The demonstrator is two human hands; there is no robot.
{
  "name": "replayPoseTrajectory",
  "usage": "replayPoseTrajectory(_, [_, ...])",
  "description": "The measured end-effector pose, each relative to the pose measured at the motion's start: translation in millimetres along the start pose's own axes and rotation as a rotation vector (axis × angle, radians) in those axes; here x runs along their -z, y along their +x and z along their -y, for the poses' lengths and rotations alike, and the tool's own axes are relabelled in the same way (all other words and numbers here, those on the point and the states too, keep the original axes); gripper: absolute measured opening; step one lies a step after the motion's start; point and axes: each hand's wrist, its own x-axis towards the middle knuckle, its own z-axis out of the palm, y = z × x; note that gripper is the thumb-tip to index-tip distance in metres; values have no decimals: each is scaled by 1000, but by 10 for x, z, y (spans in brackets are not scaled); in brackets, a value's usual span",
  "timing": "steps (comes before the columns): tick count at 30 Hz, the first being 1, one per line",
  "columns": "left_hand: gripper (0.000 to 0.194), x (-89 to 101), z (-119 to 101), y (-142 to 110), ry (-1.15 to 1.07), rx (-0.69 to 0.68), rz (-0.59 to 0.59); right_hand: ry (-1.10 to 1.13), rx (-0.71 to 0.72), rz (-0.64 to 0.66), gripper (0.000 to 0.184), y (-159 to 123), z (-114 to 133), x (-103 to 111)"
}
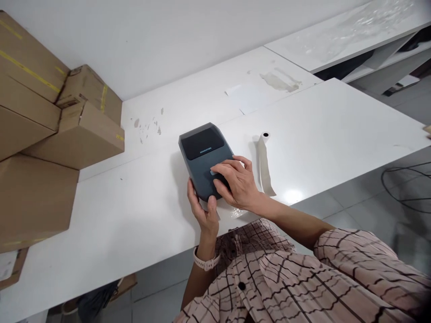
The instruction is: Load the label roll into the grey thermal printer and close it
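A dark blue-grey portable printer (pixel 202 157) with a glossy black panel at its far end is held slightly tilted over the white table. My left hand (pixel 205 211) grips its near left corner, thumb on top and fingers along the side. Over its near right part lies my right hand (pixel 237 181), closed on the printer, with the index fingertip at a small light-blue button (pixel 212 172) and the thumb bent just below. The other fingers of that hand reach the right edge. To the right, a paper roll (pixel 266 136) stands with its loose strip (pixel 265 170) running toward me.
Stacked cardboard boxes (pixel 33 193) fill the left side. The white table (pixel 134 215) meets a wall behind, and a sheet of white paper (pixel 247 98) lies toward the back. Clear plastic wrap (pixel 363 27) covers a far-right surface. Black cables (pixel 404 179) lie on the floor.
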Motion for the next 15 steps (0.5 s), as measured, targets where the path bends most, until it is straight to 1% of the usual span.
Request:
replayPoseTrajectory(3, [80,-12,-8,-6,-16,6,5,67,-54,23,29,-1,-33,25])
replayPoseTrajectory(5, [80,-11,-34,-16,-47,15,14,206,-126,14,26,-81,-42,54])
replayPoseTrajectory(7, [77,-4,-59,-26,-72,27,18,388,-264,-50,32,-224,-35,74])
replayPoseTrajectory(9, [73,7,-69,-26,-71,35,8,553,-458,-140,44,-388,-20,75])
replayPoseTrajectory(11, [71,19,-59,-8,-47,18,-10,679,-605,-189,52,-515,-10,61])
replayPoseTrajectory(13, [70,30,-34,23,-12,-29,-36,772,-662,-183,55,-573,-16,48])
replayPoseTrajectory(15, [70,41,-6,54,32,-79,-60,845,-660,-180,56,-571,-38,47])
